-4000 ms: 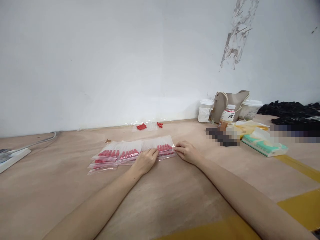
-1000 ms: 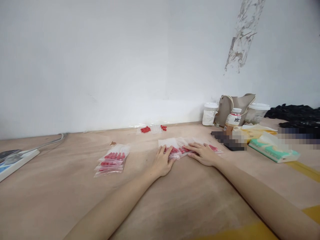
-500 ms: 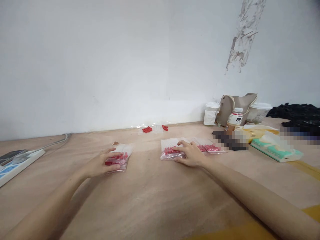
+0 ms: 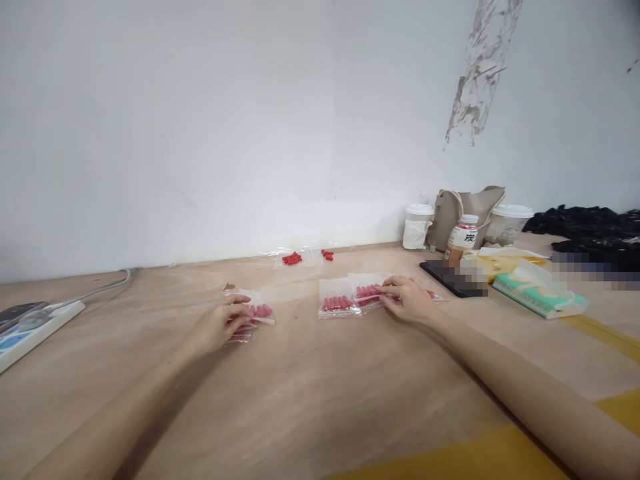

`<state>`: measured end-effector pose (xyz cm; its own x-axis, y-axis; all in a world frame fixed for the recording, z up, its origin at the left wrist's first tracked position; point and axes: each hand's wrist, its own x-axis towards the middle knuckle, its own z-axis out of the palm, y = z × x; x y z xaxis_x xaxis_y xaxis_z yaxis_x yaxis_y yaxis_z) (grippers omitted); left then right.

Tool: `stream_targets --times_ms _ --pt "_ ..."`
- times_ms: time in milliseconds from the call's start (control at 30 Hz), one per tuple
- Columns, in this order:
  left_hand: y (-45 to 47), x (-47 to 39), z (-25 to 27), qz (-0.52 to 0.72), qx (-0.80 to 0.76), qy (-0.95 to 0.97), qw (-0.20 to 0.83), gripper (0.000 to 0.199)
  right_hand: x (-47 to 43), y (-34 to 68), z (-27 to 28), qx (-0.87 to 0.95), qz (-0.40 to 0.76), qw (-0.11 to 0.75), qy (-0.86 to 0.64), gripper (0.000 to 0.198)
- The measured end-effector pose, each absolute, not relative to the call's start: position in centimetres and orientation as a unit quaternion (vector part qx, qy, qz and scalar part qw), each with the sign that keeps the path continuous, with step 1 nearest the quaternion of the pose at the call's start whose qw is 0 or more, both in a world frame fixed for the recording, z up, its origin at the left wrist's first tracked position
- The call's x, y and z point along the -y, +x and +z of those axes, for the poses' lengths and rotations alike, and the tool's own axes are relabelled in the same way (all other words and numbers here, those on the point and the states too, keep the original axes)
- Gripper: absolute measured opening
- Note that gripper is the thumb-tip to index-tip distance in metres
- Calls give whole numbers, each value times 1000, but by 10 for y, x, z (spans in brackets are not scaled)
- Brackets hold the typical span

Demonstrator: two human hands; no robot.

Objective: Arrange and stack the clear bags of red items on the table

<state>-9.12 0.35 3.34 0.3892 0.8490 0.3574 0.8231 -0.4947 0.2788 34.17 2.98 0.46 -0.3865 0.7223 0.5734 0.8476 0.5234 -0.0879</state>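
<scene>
My left hand [image 4: 223,323] bends its fingers and thumb onto a small clear zip bag [image 4: 261,311] of red pieces, holding it near its edge. A second bag shows partly under that hand. On the right, my right hand [image 4: 411,300] has thumb and fingers closed at the side of a zip bag [image 4: 367,292] with a row of red pieces. Left of it, and partly overlapped, lies another zip bag [image 4: 340,303] flat on the table. More bagged red pieces behind the right hand are mostly hidden.
Loose red pieces [image 4: 292,259] lie on clear plastic by the wall. At right stand a lidded cup [image 4: 418,230], a drink bottle [image 4: 463,240], a grey bag [image 4: 443,223], a dark phone-like slab [image 4: 447,280] and a tissue pack [image 4: 543,293]. A power strip [image 4: 45,333] sits at far left.
My right hand has shifted right, uncovering the leftmost bag of its row. My left hand's fingers have curled inward, and a bag there now sits farther right. The view has turned slightly.
</scene>
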Motion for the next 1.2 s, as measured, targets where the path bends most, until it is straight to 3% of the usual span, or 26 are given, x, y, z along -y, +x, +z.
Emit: stream_targets --times_ms 200,367,533,667,867,1200 --pt "-20 2 20 324 -486 811 37 26 -9 304 12 823 -140 308 -456 28" --pt "12 1 1 351 -473 806 59 21 -12 248 15 882 -120 258 -375 27" --pt "7 0 -2 315 -450 834 -45 17 -23 235 12 908 -162 163 -350 25" --pt "-6 -2 1 248 -405 868 -144 22 -22 247 10 904 -209 135 -349 26" --pt "-9 -4 -7 240 -421 868 -111 29 -18 236 7 888 -192 197 -369 26" --pt "-7 -3 -7 239 -394 873 -158 22 -34 216 -9 890 -313 225 -245 28"
